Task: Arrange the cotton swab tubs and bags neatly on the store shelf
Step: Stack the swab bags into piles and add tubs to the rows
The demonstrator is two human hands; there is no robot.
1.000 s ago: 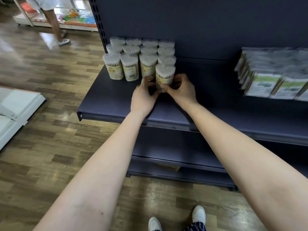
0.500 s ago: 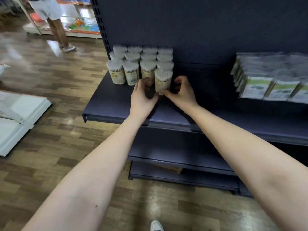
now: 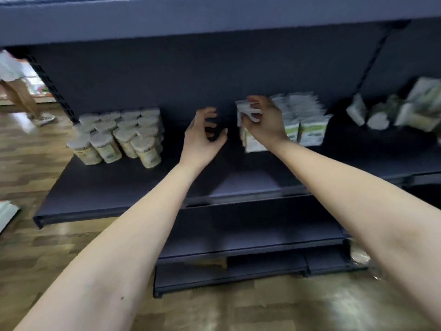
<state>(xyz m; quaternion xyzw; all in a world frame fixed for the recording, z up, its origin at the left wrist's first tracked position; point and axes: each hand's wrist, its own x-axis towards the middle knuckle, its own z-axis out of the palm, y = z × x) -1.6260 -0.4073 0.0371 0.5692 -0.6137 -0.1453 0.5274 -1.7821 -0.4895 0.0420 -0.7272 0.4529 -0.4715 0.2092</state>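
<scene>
Several round cotton swab tubs (image 3: 119,137) stand in rows at the left of the dark shelf (image 3: 119,194). A stack of white-and-green cotton swab bags (image 3: 307,118) leans against the back panel to the right of the middle. My right hand (image 3: 262,120) is on the stack's left end, fingers curled round the top of the front bags. My left hand (image 3: 205,137) hovers in the gap between tubs and bags, fingers spread and curved, holding nothing. The view is motion-blurred.
More loose packets (image 3: 405,108) lie on the neighbouring shelf section at the right. An upper shelf (image 3: 214,17) overhangs. Lower shelves (image 3: 250,237) sit below. A person's legs (image 3: 21,96) stand at the far left on the wooden floor (image 3: 35,254).
Both hands have left the front tub and moved right. My right hand now grips the bags; my left hand is free in the gap. The camera has swung right and up.
</scene>
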